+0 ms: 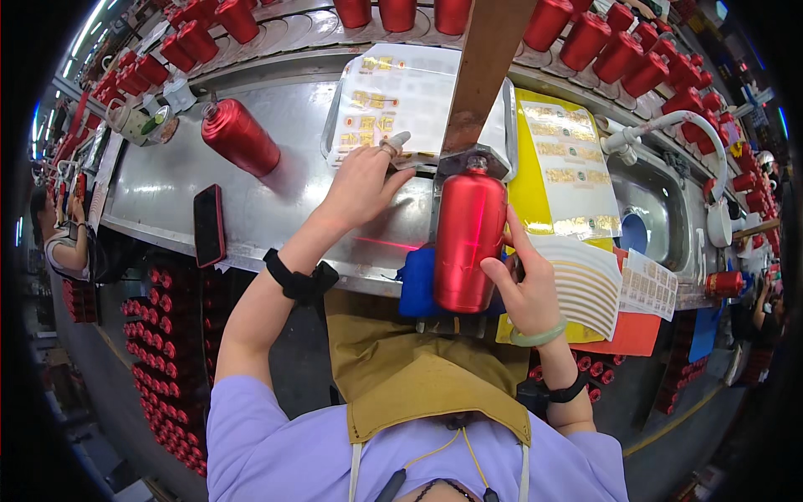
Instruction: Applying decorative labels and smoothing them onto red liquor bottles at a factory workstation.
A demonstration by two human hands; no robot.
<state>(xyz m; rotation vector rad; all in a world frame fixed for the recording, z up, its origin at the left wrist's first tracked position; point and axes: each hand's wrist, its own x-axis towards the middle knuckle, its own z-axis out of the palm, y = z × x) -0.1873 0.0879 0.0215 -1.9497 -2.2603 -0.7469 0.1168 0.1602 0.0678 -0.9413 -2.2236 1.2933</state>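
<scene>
Glossy red metal bottle, cylindrical with a narrow neck, lay at the front edge of the bench, before the wearer's middle. Long axis ran nearly straight away from the body: neck to the far side, base nearest, slight lean. A bright blue pad showed beside and beneath its lower end.

Right hand nearer by far, immediately right of the bottle: thumb across the lower front, forefinger along the flank. Remaining fingers hidden; could not tell whether they gripped.

Left hand lay up and to the left of the bottle, apart from it, so the bottle sat between the two. Its thumb and forefinger were spread, a grey-covered fingertip on a white sheet with gold printing. No held item made out there.

Further out: a brown upright post beyond the neck; a yellow sheet to the right. On the left, a second red metal bottle and a black rectangular phone with a red edge.
</scene>
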